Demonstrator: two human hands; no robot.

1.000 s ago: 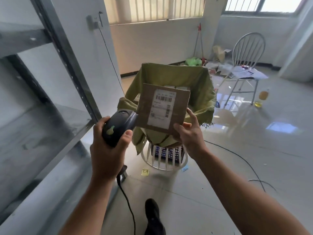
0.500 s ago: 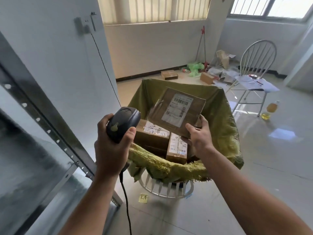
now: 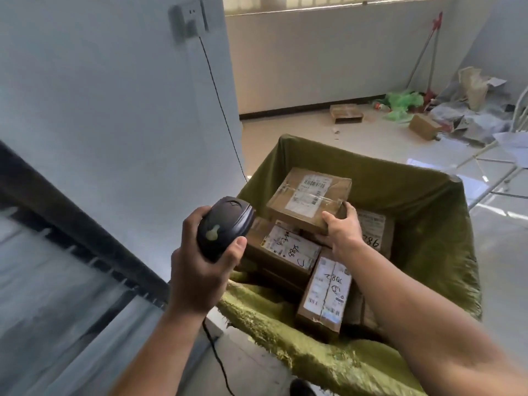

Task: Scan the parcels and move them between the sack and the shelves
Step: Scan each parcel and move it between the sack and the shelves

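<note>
An open green sack (image 3: pixel 428 212) fills the middle right and holds several brown cardboard parcels with white labels. My right hand (image 3: pixel 341 231) grips the near edge of a flat labelled parcel (image 3: pixel 310 195), which lies low inside the sack on top of the others. Below it are a parcel with handwritten marks (image 3: pixel 285 250) and an upright narrow parcel (image 3: pixel 325 290). My left hand (image 3: pixel 200 270) holds a black barcode scanner (image 3: pixel 225 227) just left of the sack, its cable hanging down. The grey metal shelf frame (image 3: pixel 71 224) runs across the lower left.
A white wall with a socket and a black cable (image 3: pixel 220 104) stands behind the shelf. Loose boxes (image 3: pixel 345 112), green bags and paper litter lie on the floor at the back right. A white metal chair (image 3: pixel 503 172) stands to the right of the sack.
My right hand has carried the flat parcel from in front of the scanner down into the sack onto the other parcels. The view has moved closer and tilted down over the sack.
</note>
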